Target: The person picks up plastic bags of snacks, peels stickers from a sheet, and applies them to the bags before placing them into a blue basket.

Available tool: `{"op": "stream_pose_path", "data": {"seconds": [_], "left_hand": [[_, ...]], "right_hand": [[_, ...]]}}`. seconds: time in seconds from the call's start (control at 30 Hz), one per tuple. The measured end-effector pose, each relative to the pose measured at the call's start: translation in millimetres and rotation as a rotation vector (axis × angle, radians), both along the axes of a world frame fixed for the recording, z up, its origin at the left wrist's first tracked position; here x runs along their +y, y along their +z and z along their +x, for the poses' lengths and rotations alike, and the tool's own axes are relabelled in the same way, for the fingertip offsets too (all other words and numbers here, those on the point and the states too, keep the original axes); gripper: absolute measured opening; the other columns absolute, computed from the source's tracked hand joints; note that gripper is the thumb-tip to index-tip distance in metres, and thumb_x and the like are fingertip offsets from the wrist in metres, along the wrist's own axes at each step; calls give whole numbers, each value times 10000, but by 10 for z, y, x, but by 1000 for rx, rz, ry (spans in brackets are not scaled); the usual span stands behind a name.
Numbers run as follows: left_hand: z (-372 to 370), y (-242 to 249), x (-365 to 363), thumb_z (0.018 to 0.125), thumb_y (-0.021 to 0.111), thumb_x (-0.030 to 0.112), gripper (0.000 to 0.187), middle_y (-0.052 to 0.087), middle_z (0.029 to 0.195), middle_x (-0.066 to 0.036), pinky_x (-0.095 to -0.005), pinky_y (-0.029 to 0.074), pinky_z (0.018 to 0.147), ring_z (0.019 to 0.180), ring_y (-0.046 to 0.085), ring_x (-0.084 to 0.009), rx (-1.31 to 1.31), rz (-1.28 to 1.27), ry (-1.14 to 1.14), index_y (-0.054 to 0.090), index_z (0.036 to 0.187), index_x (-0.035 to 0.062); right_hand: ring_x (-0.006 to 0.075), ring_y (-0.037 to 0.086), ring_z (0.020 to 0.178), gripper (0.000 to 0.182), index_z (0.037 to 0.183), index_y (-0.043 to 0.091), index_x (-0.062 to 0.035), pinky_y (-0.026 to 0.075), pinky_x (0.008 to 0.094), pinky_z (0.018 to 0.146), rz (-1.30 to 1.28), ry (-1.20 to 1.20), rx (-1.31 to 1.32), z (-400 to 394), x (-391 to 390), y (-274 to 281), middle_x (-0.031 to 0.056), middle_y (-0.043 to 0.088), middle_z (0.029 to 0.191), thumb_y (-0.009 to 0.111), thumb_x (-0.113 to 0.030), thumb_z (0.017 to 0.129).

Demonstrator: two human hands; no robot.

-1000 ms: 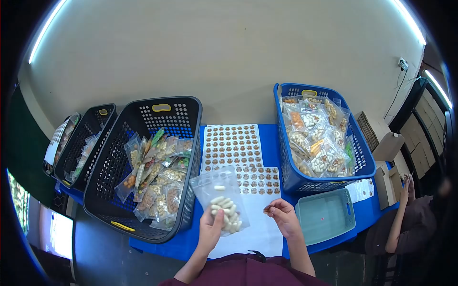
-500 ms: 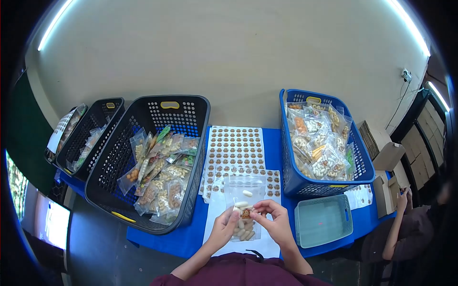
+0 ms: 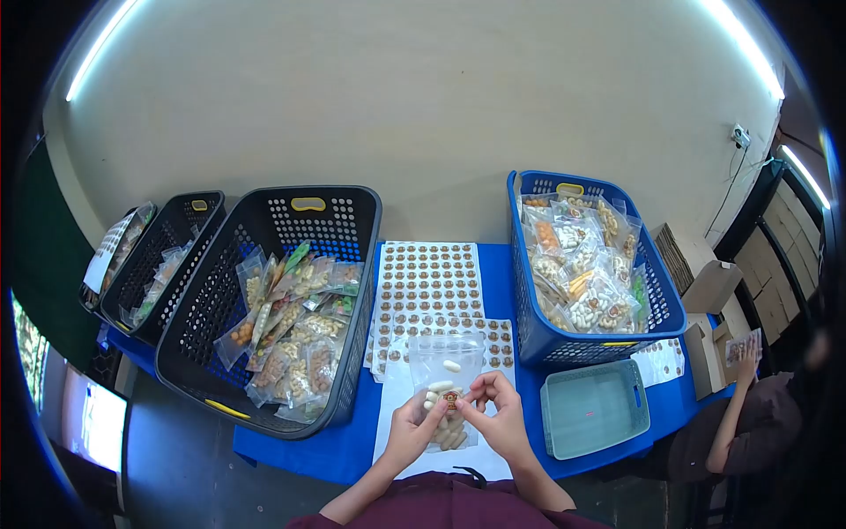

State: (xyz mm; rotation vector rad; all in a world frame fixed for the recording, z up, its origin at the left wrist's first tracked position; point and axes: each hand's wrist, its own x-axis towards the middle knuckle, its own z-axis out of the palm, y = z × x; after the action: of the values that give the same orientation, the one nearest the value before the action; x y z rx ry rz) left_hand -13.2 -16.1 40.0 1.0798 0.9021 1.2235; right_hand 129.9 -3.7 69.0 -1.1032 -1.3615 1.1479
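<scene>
Head view: blue table (image 3: 502, 264) carried black basket (image 3: 264, 309) of unlabelled snack bags at left, blue basket (image 3: 590, 264) of bags at right, sticker sheets (image 3: 429, 282) between. Small teal tray (image 3: 592, 407) sat near right hand. Clear bag (image 3: 448, 379) of pale capsules was held over bare backing sheet, both hands pinching it. Left hand (image 3: 410, 432) gripped bag's left edge; right hand (image 3: 502, 419) pressed round brown sticker (image 3: 450, 398) onto front. Judged best: keep film taut, centre sticker, rub flat outward from middle.
</scene>
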Motion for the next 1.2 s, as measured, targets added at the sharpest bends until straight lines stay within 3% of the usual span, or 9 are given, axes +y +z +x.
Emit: {"op": "stream_pose_path", "data": {"seconds": [0.17,0.27,0.37,0.4,0.5,0.7,0.9,1.0,1.2], "left_hand": [[-19,-28,-5,851,488,115,254,571,845,-32,-172,408,593,699,508,-41,-44,-2,47,490,1061,-28],[-33,-46,-11,849,493,118,257,573,842,-27,-174,411,602,706,513,-41,-31,10,43,492,1061,-27],[-26,-62,-16,844,506,128,266,573,847,-23,-176,412,617,725,512,-40,-6,-13,-3,499,1061,-24],[-1,-53,-21,841,512,133,269,573,848,-22,-175,412,620,729,511,-39,-4,-22,-5,503,1061,-22],[-7,-93,10,830,534,151,279,575,850,-19,-175,410,640,737,509,-38,-43,-121,-65,519,1062,-5],[-27,-169,101,831,532,161,280,574,839,-21,-176,405,633,710,504,-36,-14,-184,-143,514,1058,-3],[55,-252,190,852,492,168,282,569,832,-16,-162,396,612,696,494,-31,-70,-179,-38,494,1076,-3],[84,-355,289,857,482,170,284,565,825,-11,-160,390,593,682,485,-27,-100,-205,-13,491,1087,2],[-2,-492,501,855,487,170,287,561,829,-4,-164,389,582,672,477,-23,-100,-277,-100,490,1096,13]], "right_hand": [[53,414,623,315,886,446,-30,349,183,582,125,-123,-155,-46,-16,4,45,531,796,669,-53,665],[62,461,712,330,934,469,-15,384,195,635,63,-141,142,-108,55,-130,69,533,891,673,-100,688],[79,511,773,294,942,504,1,415,209,673,-119,94,278,-127,73,-125,73,558,892,655,-126,724],[89,544,781,208,898,536,11,434,214,668,-227,106,372,-118,66,-187,72,581,855,619,-122,760],[72,543,687,152,847,543,7,436,205,629,-157,31,351,-109,57,-263,49,587,772,604,-111,772],[61,527,655,138,767,530,-9,418,192,607,-129,-87,321,-127,102,-387,42,577,735,586,-133,792],[78,534,746,205,920,519,4,424,199,638,-252,92,391,-34,314,-440,61,572,823,588,-139,791],[93,536,783,266,992,491,11,436,215,659,-234,149,246,-44,362,-413,82,570,870,577,-153,800],[104,541,767,257,986,482,19,440,222,663,-277,56,260,-88,498,-662,91,582,862,548,-167,821]]}}
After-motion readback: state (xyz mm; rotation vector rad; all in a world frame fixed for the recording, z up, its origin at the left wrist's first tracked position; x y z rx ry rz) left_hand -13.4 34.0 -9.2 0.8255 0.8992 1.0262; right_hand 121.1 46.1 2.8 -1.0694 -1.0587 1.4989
